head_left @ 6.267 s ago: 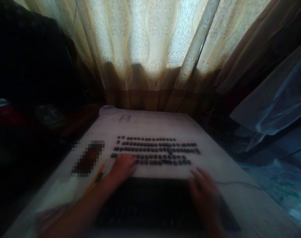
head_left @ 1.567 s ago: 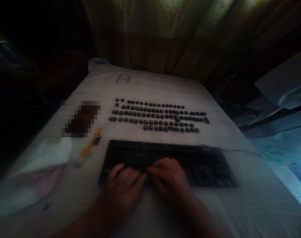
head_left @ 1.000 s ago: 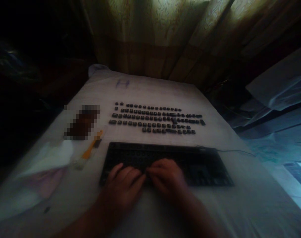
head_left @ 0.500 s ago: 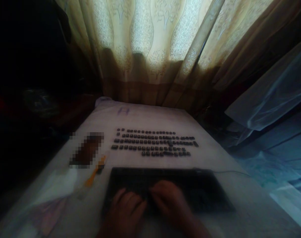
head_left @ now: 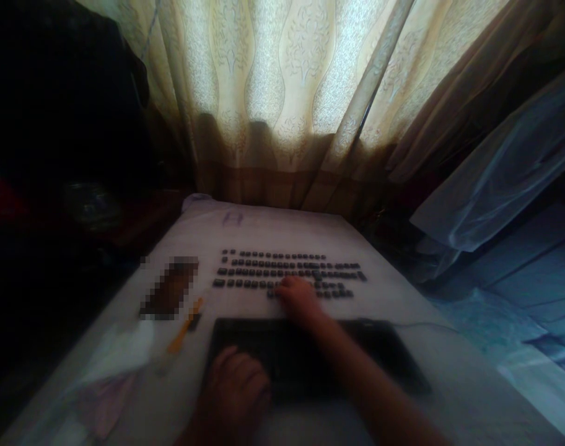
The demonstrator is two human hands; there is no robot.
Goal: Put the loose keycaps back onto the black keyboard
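I read the right hand (head_left: 298, 298) at the nearer rows of keycaps (head_left: 273, 273), fingers bent; grip indeterminable. The left hand (head_left: 238, 384) curls over the left end of the keyboard (head_left: 292, 359); I cannot confirm its hold.

head view | faces forward, down | table (head_left: 282, 231) close below, curtain (head_left: 305, 80) farther | dark left side: depth unclear

Patterned cream curtain (head_left: 305, 56) behind, pale sheet (head_left: 491, 186) hanging at right, pixelated brown object (head_left: 170, 288) at left
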